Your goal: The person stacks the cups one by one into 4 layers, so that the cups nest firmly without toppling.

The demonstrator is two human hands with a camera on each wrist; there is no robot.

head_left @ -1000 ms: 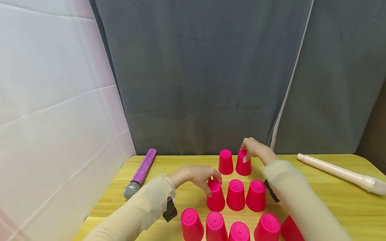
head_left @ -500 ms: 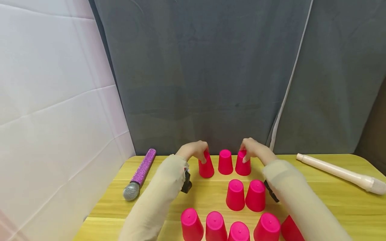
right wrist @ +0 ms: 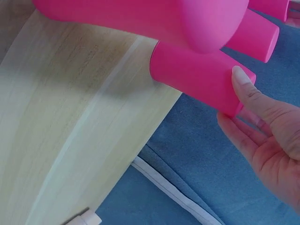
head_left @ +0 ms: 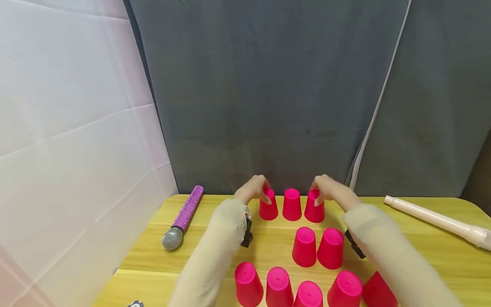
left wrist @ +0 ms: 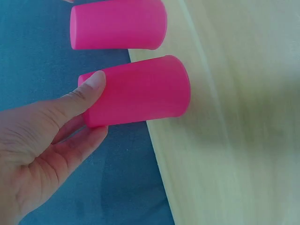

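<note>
Cups (head_left: 304, 247) crowd centre; bare table (head_left: 429, 251) right of them

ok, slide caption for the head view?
Left hand and right hand grip the outer pink cups of a three-cup back row on a yellow table.

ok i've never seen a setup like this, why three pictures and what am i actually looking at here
There is no machine here: a person works with two bare hands and wears three cameras. The wide picture comes from the head camera, looking forward and down. The two close-ups come from cameras strapped to each wrist, so things look tipped sideways in them.

On the yellow wooden table stand pink cups upside down: three in the back row, two in the middle, five at the front. The left hand holds the back-left cup, thumb and fingers round its top. The right hand holds the back-right cup the same way. The middle back cup is untouched.

A glittery purple microphone lies to the left, a cream recorder flute to the right.
</note>
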